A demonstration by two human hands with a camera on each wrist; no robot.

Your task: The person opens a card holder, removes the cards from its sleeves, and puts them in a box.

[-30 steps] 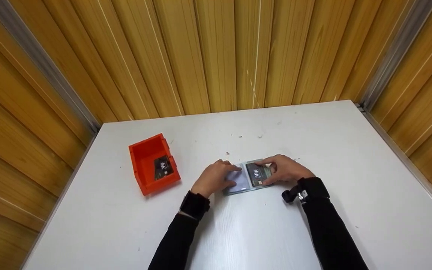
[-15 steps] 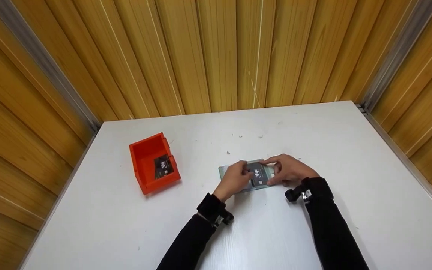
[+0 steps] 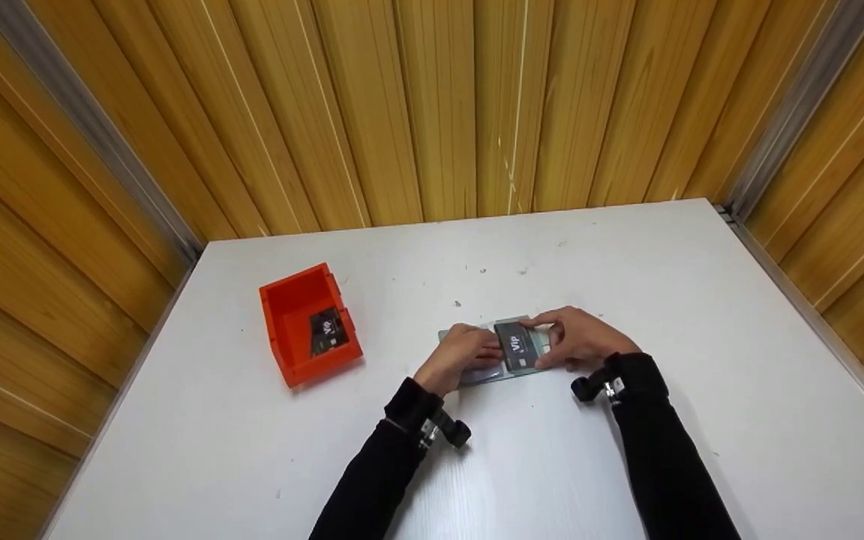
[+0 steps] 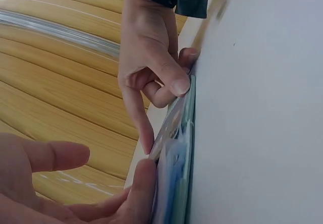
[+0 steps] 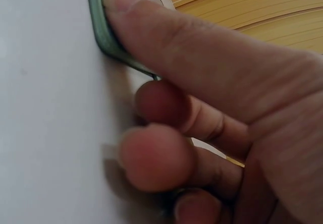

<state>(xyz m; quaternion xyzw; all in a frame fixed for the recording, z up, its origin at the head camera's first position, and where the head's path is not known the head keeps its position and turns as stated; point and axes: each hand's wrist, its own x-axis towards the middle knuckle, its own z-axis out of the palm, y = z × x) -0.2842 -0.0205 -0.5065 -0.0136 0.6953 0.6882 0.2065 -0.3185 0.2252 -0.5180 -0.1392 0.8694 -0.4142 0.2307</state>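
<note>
A green-edged card holder (image 3: 486,376) lies unfolded on the table, with clear plastic pockets. On its right half is a black card (image 3: 516,346) with "Vip" printed on it. My right hand (image 3: 582,336) grips the holder's right end, thumb at the near edge and index finger at the far one. In the right wrist view its thumb (image 5: 166,37) presses on the rounded green corner. My left hand (image 3: 462,352) lies over the left half, fingertips right at the card's left edge. In the left wrist view its thumb (image 4: 65,156) stands apart from the holder.
An orange plastic bin (image 3: 286,289) stands to the left, with another black Vip card (image 3: 328,330) inside. The white table (image 3: 177,450) ends at yellow corrugated panels (image 3: 439,112) behind and at both sides. Small marks dot the tabletop.
My left hand moved right from the left pocket onto the card's left edge, then drew slightly back left. My right hand stays at the holder's right end, shifted slightly right.
</note>
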